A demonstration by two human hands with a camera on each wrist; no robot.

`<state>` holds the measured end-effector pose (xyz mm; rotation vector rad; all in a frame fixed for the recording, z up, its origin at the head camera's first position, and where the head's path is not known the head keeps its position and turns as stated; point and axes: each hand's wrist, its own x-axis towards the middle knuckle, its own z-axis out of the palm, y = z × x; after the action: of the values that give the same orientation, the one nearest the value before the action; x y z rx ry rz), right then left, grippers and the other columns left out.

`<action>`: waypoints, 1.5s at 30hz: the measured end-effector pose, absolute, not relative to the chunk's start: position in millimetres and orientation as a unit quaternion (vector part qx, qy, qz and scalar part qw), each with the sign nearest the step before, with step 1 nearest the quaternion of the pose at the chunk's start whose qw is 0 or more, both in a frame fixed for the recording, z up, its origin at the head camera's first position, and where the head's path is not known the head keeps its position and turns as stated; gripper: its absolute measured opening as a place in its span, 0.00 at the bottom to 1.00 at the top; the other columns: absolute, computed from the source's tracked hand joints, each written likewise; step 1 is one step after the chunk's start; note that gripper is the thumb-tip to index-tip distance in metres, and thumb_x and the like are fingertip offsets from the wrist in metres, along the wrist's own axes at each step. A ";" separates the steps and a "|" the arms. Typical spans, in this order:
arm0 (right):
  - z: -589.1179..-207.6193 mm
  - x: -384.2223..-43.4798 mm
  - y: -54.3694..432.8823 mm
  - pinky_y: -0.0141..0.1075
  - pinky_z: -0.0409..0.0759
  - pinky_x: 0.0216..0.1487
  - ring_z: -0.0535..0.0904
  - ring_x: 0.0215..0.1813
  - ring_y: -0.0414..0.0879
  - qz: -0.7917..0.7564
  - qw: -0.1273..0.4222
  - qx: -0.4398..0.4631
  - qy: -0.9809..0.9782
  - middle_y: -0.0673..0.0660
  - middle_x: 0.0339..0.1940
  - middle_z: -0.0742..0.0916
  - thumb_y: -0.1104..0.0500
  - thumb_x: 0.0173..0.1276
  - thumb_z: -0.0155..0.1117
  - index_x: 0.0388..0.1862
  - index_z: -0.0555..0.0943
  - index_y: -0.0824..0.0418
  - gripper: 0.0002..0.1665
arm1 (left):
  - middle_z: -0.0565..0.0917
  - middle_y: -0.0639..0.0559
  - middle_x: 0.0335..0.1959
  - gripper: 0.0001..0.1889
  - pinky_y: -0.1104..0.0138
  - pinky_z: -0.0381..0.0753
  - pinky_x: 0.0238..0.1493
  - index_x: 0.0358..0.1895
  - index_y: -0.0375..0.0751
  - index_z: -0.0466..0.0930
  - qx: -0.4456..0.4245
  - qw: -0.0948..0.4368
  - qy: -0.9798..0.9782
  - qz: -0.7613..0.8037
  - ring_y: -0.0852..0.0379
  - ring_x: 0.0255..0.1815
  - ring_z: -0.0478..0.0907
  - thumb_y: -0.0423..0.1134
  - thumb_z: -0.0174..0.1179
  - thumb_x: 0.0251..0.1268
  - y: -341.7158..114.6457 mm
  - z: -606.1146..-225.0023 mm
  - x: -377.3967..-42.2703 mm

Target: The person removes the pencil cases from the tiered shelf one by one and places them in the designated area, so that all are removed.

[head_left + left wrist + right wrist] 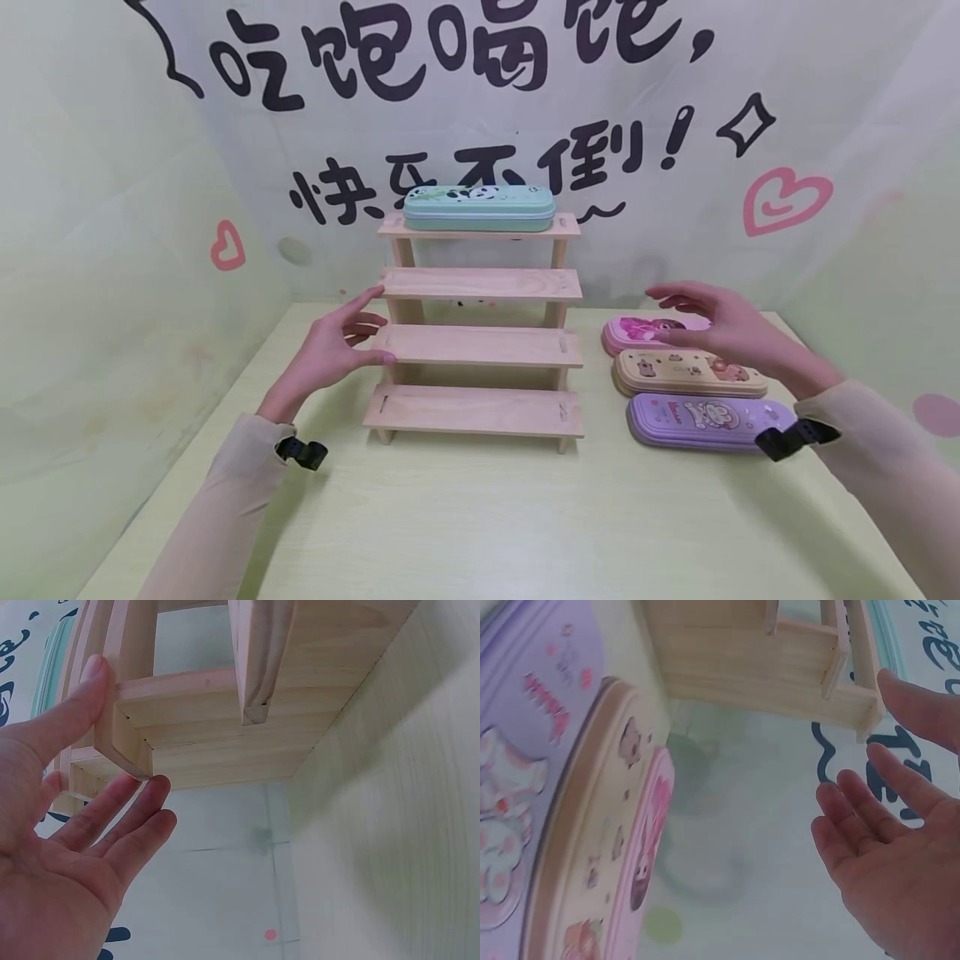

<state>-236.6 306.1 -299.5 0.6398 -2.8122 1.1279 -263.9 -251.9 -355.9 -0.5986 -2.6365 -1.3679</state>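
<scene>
A wooden four-step rack (480,343) stands on the table. On its top step lies a mint-green tin pencil case (480,208) with pandas on the lid. My left hand (330,346) is at the rack's left end, its fingers fairly straight; thumb and fingertips touch or nearly touch the middle steps' ends. Above the cases at right hovers my right hand (723,329), fingers loosely bent, holding nothing. Below it lie a pink pencil case (626,331), a beige pencil case (675,372) and a purple pencil case (693,421), side by side.
The light wooden table (465,517) spreads in front of the rack. Behind stands a white backdrop (480,125) with black writing and pink hearts, closing in at both sides. Black wrist cameras sit on both sleeves.
</scene>
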 end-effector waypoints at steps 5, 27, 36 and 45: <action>-291.3 -253.2 286.6 0.15 0.69 0.61 0.74 0.71 0.58 0.393 0.020 0.216 -0.894 0.61 0.70 0.80 0.63 0.69 0.76 0.76 0.74 0.61 0.37 | 0.84 0.41 0.61 0.56 0.49 0.79 0.69 0.83 0.66 0.62 -0.197 0.059 -0.868 -0.451 0.43 0.60 0.83 0.39 0.85 0.50 -253.3 -357.3 -264.9; -257.4 -305.6 235.9 0.54 0.69 0.77 0.73 0.70 0.57 0.426 0.017 0.217 -0.878 0.63 0.72 0.77 0.56 0.71 0.76 0.79 0.70 0.62 0.41 | 0.82 0.40 0.63 0.56 0.50 0.79 0.69 0.83 0.64 0.61 -0.200 0.058 -0.865 -0.457 0.42 0.60 0.83 0.38 0.85 0.51 -252.0 -358.4 -262.6; -239.0 -330.5 213.7 0.54 0.68 0.78 0.72 0.70 0.60 0.454 0.023 0.234 -0.859 0.64 0.73 0.77 0.58 0.72 0.74 0.79 0.69 0.66 0.41 | 0.83 0.39 0.61 0.57 0.50 0.79 0.69 0.84 0.64 0.60 -0.201 0.062 -0.867 -0.452 0.41 0.60 0.83 0.39 0.85 0.51 -252.8 -358.2 -263.2; -221.0 -352.2 195.8 0.51 0.72 0.75 0.72 0.72 0.58 0.445 0.000 0.237 -0.864 0.62 0.76 0.74 0.53 0.72 0.73 0.82 0.65 0.63 0.45 | 0.84 0.40 0.60 0.57 0.48 0.79 0.69 0.83 0.64 0.62 -0.201 0.062 -0.868 -0.451 0.42 0.59 0.84 0.38 0.86 0.49 -251.5 -355.9 -263.3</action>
<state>-352.2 195.8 -221.0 0.7431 -2.7131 1.3981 -263.3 -251.5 -355.9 -0.6065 -2.6223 -1.3623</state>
